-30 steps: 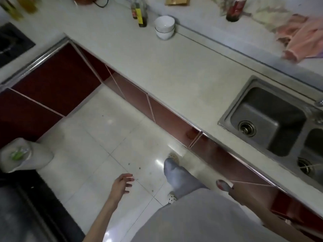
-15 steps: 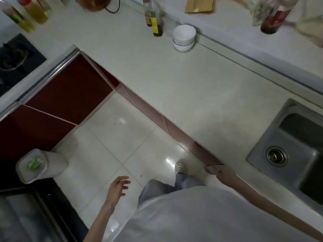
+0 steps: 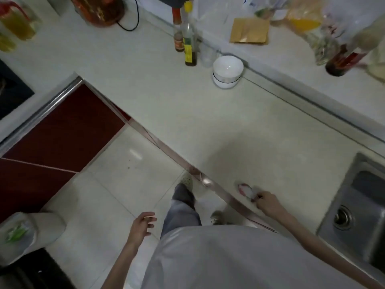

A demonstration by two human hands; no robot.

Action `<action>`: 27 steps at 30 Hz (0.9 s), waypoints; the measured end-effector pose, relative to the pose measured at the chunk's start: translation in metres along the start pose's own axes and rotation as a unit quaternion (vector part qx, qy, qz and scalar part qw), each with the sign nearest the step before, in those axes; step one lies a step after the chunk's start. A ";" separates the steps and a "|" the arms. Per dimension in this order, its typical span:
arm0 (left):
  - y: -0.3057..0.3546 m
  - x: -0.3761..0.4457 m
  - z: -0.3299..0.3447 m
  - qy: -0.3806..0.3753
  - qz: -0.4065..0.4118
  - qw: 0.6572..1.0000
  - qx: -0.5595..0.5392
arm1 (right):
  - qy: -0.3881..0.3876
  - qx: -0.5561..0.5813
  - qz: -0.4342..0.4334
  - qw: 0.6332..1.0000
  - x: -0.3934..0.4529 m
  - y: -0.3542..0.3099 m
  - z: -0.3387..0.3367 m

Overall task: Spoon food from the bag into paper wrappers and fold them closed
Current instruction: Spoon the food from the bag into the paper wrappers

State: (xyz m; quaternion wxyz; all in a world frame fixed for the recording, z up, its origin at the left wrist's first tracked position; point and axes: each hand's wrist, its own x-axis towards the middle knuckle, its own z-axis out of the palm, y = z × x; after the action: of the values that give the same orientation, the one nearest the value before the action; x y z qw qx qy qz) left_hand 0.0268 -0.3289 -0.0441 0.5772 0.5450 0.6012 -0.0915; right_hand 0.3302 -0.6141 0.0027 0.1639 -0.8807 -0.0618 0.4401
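Observation:
My right hand [image 3: 268, 203] holds a spoon [image 3: 245, 189] with a white bowl and reddish rim just above the counter [image 3: 208, 122], near its front edge. My left hand [image 3: 142, 225] hangs over the floor with fingers loosely spread and holds nothing. Brown paper wrappers [image 3: 250, 31] lie flat on the raised ledge at the back. Clear plastic bags [image 3: 300, 19] with yellow and pale contents sit to the right of the paper. Two stacked white bowls [image 3: 227, 71] stand on the counter below the ledge.
Sauce bottles [image 3: 188, 42] and a glass stand left of the bowls. A steel sink [image 3: 358, 207] is sunk into the counter at the right. Oil jugs [image 3: 16, 24] and a red pot [image 3: 100, 9] sit at the back left. A lined bin [image 3: 27, 232] stands on the floor.
My right hand has brought the spoon up from below the counter edge to just over the counter. The view has shifted toward the back ledge, so the paper and bags now show.

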 end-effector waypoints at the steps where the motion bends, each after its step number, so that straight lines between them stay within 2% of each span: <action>1: 0.021 0.014 -0.006 -0.013 0.008 1.000 0.014 | 0.007 0.020 0.014 1.000 0.002 -0.009 0.001; 7: 0.151 0.083 -0.025 -0.073 0.069 0.991 0.087 | 0.039 0.144 0.097 0.984 0.016 -0.062 0.003; 11: 0.224 0.111 -0.015 -0.130 0.119 0.977 0.122 | 0.071 0.230 0.122 0.963 0.026 -0.093 -0.002; 15: 0.296 0.127 0.013 -0.187 0.170 0.954 0.163 | 0.102 0.279 0.129 0.946 0.036 -0.118 -0.020; 18: 0.349 0.133 0.049 -0.217 0.227 0.924 0.219 | 0.129 0.317 0.118 0.932 0.044 -0.133 -0.045; 22: 0.414 0.134 0.101 -0.218 0.310 0.884 0.275 | 0.142 0.323 0.097 0.931 0.059 -0.145 -0.082; 27: 0.493 0.136 0.154 -0.173 0.412 0.837 0.315 | 0.166 0.324 0.075 0.929 0.081 -0.155 -0.130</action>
State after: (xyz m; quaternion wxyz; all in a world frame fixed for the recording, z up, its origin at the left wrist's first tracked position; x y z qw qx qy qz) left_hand 0.5293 -0.1761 0.0552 0.4531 0.8702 0.1500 -0.1227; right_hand 0.4880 -0.4786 0.0676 0.4143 -0.8422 0.1785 0.2952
